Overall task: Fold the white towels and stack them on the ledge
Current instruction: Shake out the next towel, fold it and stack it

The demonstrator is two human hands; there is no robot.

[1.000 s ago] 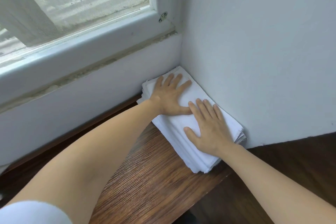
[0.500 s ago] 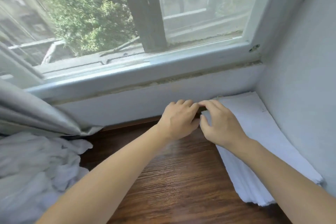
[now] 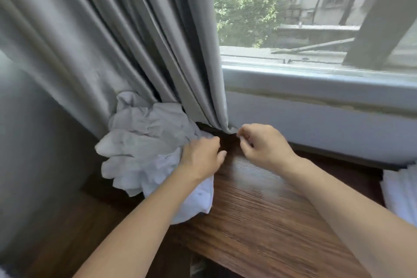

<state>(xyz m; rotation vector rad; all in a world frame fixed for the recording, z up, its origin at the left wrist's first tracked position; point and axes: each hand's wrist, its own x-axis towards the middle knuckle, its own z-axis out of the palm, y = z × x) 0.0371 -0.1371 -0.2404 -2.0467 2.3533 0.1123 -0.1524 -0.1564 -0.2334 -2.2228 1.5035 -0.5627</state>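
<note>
A grey curtain point(image 3: 112, 40) hangs down to the wooden ledge point(image 3: 259, 210). A crumpled heap of white towels point(image 3: 144, 149) lies at its foot; folded towels point(image 3: 399, 189) lie at the ledge's right edge. The left hand point(image 3: 203, 158) rests on the heap, fingers loosely curled; the right hand point(image 3: 261, 144) hovers with fingers curled, empty.

both hands off the folded stack point(image 3: 400, 189), now at the ledge's point(image 3: 259, 210) right edge. left hand point(image 3: 202, 157) reached the crumpled towel pile point(image 3: 144, 142) at the left end; right hand point(image 3: 262, 142) curled near the curtain hem point(image 3: 230, 128).
</note>
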